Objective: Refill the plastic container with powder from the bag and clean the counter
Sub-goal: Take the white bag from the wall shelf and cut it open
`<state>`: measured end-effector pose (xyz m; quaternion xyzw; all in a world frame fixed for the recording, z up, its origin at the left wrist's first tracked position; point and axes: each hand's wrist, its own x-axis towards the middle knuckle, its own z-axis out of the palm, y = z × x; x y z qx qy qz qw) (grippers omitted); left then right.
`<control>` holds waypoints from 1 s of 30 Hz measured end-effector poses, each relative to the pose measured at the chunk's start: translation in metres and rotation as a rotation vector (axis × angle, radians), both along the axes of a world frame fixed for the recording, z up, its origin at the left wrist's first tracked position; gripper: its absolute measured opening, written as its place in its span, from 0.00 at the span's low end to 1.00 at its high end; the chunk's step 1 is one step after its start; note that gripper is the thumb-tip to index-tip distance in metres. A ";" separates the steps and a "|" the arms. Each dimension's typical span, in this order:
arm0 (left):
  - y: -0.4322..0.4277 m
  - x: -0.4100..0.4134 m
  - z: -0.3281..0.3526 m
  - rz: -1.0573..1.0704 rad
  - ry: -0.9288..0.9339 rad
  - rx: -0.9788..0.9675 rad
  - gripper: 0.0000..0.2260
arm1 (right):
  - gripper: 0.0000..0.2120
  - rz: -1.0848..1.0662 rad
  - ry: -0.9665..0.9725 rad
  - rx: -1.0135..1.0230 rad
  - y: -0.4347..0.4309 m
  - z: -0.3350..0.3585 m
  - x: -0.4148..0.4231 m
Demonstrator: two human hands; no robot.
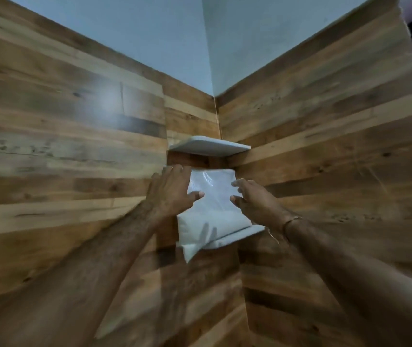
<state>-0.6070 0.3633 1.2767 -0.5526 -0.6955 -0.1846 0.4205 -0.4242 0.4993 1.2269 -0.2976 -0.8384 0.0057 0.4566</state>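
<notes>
The person's left hand (170,191) lies with straight fingers on the upper left corner of the clear plastic bag of white powder (212,209), its thumb spread onto the front of the bag. The right hand (255,201) is at the bag's right edge, fingers and thumb apart; with the blur I cannot tell if it touches. The bag stands on the lower white corner shelf (237,236), under a second white corner shelf (210,146), where two wood-panelled walls (74,146) meet
</notes>
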 end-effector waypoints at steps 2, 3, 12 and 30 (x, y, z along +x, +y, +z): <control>0.031 -0.021 0.022 0.050 0.041 0.004 0.29 | 0.24 -0.035 -0.038 0.040 0.023 0.025 -0.020; 0.046 -0.032 0.030 0.079 0.062 0.000 0.29 | 0.25 -0.056 -0.055 0.063 0.034 0.036 -0.030; 0.121 -0.073 0.055 0.105 0.101 0.114 0.24 | 0.34 -0.178 -0.259 0.126 0.097 0.085 -0.110; 0.032 -0.032 0.036 -0.239 0.216 0.247 0.24 | 0.10 -0.291 -0.278 0.264 0.032 0.082 0.009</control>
